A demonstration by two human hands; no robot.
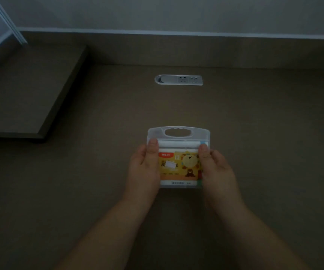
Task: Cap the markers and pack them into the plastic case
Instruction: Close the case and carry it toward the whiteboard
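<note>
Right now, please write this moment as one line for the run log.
left hand: grips case's left side | right hand: grips right side | plastic case: closed, flat on desk, handle away | loose markers: none visible

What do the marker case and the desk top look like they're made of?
Marker case: clear, slightly frosted plastic; the yellow bear label shows through it, and the handle slot is moulded in. Desk top: matte brown-grey, probably laminate; the dim light hides any grain.

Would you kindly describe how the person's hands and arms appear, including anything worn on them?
Both forearms are bare, with no sleeves in view. The left hand and right hand wear no gloves, and no rings, watch or bracelets show. Fingernails look short and unpainted, though the dim light limits detail.
</note>
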